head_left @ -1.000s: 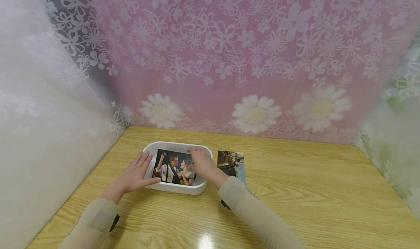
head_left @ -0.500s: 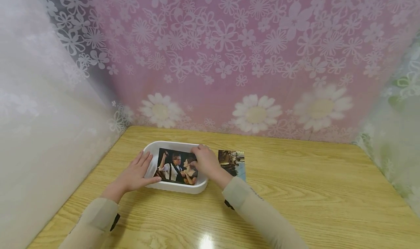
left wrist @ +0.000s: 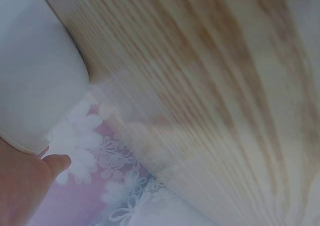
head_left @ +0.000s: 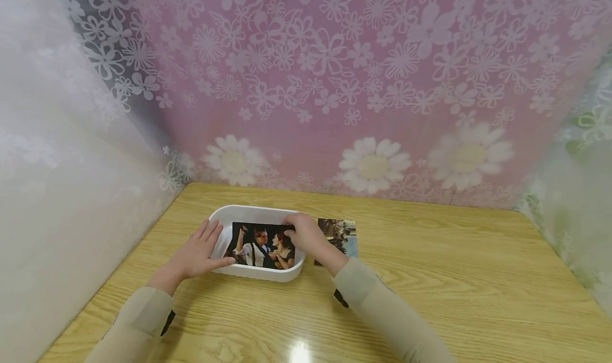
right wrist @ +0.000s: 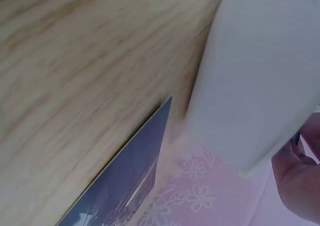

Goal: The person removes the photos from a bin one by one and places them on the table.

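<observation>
A white oval-ended tray [head_left: 258, 273] stands on the left half of the table. In it lies a photo [head_left: 260, 246] of a couple against a dark background. My right hand [head_left: 308, 237] reaches over the tray's right end and pinches the photo's right side between thumb and fingers. My left hand [head_left: 193, 254] rests on the tray's left end, fingers straight and spread, thumb across the near rim. In the left wrist view the tray's side [left wrist: 40, 61] hides most of that hand. The right wrist view shows the right hand's curled fingers [right wrist: 300, 181] at the tray's rim.
A second photo [head_left: 346, 238] with a waterside scene lies flat on the wooden table [head_left: 454, 283], just right of the tray and partly behind my right hand. A pink flowered curtain [head_left: 334, 86] hangs at the table's back, with pale cloth on both sides.
My right hand has shifted slightly right, and the photo of the couple has slid right with it inside the tray. The left hand and the tray stay put.
</observation>
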A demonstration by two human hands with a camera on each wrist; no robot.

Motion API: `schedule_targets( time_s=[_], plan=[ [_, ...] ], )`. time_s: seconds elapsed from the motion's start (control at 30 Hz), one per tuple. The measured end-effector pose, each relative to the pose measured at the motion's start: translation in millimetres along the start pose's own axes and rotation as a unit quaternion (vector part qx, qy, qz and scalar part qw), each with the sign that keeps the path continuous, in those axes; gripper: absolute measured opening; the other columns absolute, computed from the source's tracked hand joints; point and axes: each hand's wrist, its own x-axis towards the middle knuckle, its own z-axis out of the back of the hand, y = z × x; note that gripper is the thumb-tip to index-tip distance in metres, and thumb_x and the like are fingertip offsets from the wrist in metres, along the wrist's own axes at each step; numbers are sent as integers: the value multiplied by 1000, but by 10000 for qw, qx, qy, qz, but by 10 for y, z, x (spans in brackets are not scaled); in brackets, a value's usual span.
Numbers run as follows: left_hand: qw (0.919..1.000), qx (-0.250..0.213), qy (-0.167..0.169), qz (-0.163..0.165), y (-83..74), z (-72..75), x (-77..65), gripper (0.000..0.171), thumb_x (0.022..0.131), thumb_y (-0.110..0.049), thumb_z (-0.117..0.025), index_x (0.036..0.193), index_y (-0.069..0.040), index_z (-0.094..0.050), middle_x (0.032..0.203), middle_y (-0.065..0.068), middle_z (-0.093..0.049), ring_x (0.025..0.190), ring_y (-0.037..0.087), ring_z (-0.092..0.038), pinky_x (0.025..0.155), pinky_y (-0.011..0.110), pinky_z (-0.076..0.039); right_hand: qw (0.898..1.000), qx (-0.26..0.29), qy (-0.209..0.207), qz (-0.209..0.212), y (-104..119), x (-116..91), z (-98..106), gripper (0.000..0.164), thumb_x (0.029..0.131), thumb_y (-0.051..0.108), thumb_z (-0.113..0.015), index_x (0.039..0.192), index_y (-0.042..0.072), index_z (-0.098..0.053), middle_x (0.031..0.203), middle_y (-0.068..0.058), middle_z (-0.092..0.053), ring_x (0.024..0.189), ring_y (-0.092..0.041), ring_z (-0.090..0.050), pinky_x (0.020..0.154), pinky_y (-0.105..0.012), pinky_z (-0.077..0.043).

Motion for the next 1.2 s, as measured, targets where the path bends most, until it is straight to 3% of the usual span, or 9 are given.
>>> schedule_targets(
  time_s=[0.17,0.3,0.43,0.67,0.9,1.2],
  plan=[
    [10000,33,-71,-43,2,-6,-6,94,79,-58,-52,135,10,-22,141,26,-15,129,42,-6,98,58,-15,9973,662,40,-326,-35,-15,70,19,84,8,-59,103,7,-64,100,-7,-62,89,-21,-58,70,-30,-48],
    [9999,17,-116,-57,-1,0,-12,94,79,-58,-51,135,11,-22,141,26,-15,128,43,-6,98,57,-14,9869,1448,-108,-708,-64,-47,156,18,84,7,-59,102,6,-62,98,-9,-59,78,-19,-58,61,-26,-49],
    [9999,-33,-131,-50,-14,6,-21,93,79,-57,-52,135,11,-23,141,26,-16,128,42,-6,97,58,-15,9651,2363,-304,-1089,-105,-107,251,17,83,4,-60,100,4,-61,95,-11,-56,73,-19,-59,58,-28,-51],
    [10000,-12,-81,-4,-30,13,-19,93,79,-58,-51,135,10,-23,141,26,-17,129,42,-6,96,59,-17,9280,3259,-637,-1690,-212,-284,419,16,82,1,-61,97,-1,-58,86,-9,-53,67,-17,-58,58,-33,-52],
    [10000,-46,55,49,-18,12,-26,94,80,-59,-49,137,9,-20,142,24,-14,129,41,-3,98,58,-14,8634,4429,-784,-2287,-424,-538,584,14,85,0,-55,96,-6,-48,81,-8,-45,62,-15,-53,66,-35,-52],
    [10000,-66,56,45,-20,27,-18,94,80,-60,-49,137,9,-20,142,24,-14,130,41,-2,97,59,-14,8455,4522,-875,-2702,-833,-943,810,11,85,-3,-51,91,-6,-42,79,-8,-43,65,-14,-54,68,-33,-51]
  ],
)
